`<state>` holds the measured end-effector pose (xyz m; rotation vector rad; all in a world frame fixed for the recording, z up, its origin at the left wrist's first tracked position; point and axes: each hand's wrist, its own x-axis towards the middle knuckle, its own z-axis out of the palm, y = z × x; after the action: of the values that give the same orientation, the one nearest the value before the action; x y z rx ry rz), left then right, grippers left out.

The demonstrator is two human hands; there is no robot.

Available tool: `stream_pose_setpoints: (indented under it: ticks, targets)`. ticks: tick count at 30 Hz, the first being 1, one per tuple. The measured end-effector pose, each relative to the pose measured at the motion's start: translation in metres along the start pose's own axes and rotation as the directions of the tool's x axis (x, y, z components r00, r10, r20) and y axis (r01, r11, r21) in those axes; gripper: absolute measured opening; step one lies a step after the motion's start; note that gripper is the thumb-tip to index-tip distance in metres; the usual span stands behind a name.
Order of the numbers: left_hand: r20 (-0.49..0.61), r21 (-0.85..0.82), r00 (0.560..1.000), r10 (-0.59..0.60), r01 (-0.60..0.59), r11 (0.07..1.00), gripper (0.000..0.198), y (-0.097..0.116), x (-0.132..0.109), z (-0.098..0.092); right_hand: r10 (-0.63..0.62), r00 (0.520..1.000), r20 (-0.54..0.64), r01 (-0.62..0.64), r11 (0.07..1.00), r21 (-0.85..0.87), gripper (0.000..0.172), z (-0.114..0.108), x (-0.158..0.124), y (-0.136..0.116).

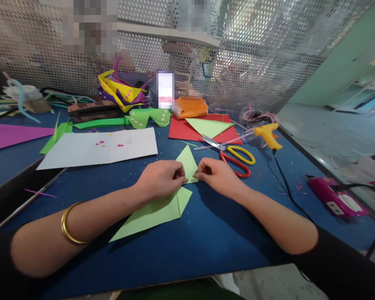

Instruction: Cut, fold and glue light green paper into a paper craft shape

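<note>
Both hands pinch a small pointed piece of light green paper [189,162] over the blue table. My left hand [162,177] has thumb and fingertips closed at its lower left edge. On its lower right corner, the fingertips of my right hand [217,175] are pressed together. Below my left hand and wrist lies a larger folded light green paper [156,214], partly covered by them. Whether the two green pieces are joined, I cannot tell. Scissors [218,145] with red and yellow handles rest open just beyond my right hand.
A yellow glue gun [268,135] and a pink power strip [337,198] with cords are at the right. White paper [103,146] lies left; red paper [178,128] is behind. Farther back are green paper glasses [148,118], a phone [165,89] and a perforated metal screen [253,50].
</note>
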<state>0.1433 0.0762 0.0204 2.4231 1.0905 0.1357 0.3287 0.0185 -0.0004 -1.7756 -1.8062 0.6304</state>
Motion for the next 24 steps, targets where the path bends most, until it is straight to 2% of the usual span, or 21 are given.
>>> stream_pose_setpoints:
  ticks: [2,4,6,8,14,20,22,24]
  targets:
    - [0.008,-0.004,1.0,-0.007,0.007,1.0,0.019,-0.001,0.001,-0.001,-0.078,0.996,-0.046,0.081,0.994,0.072,0.015,-0.009,-0.003,-0.002]
    - [0.019,-0.008,1.0,-0.003,0.003,1.0,0.018,-0.001,0.001,-0.001,-0.236,0.967,-0.096,0.233,0.972,-0.036,0.007,-0.018,-0.009,-0.006]
    - [0.025,-0.01,1.0,0.007,-0.006,1.0,0.018,-0.002,0.002,-0.001,-0.385,0.922,-0.046,0.37,0.908,-0.197,0.012,-0.023,-0.017,-0.012]
    - [0.028,-0.012,1.0,0.013,-0.012,1.0,0.017,-0.003,0.002,-0.001,-0.463,0.885,0.041,0.455,0.844,-0.285,0.023,-0.023,-0.026,-0.016]
    - [0.009,-0.026,0.999,0.04,-0.04,0.999,0.015,-0.007,0.003,0.001,-0.533,0.82,0.209,0.563,0.685,-0.462,0.028,-0.008,-0.036,-0.018]
    - [0.063,-0.114,0.995,0.074,-0.066,0.991,0.014,-0.016,0.007,-0.004,-0.601,0.747,0.284,0.621,0.479,-0.62,0.032,0.003,-0.038,-0.02]
    - [0.084,-0.123,0.995,0.057,-0.046,0.991,0.014,-0.017,0.007,-0.007,-0.605,0.736,0.303,0.628,0.443,-0.64,0.034,0.004,-0.039,-0.021]
    - [0.094,-0.087,0.995,0.026,-0.018,0.996,0.018,-0.016,0.007,-0.01,-0.604,0.738,0.299,0.626,0.449,-0.638,0.035,0.003,-0.039,-0.022]
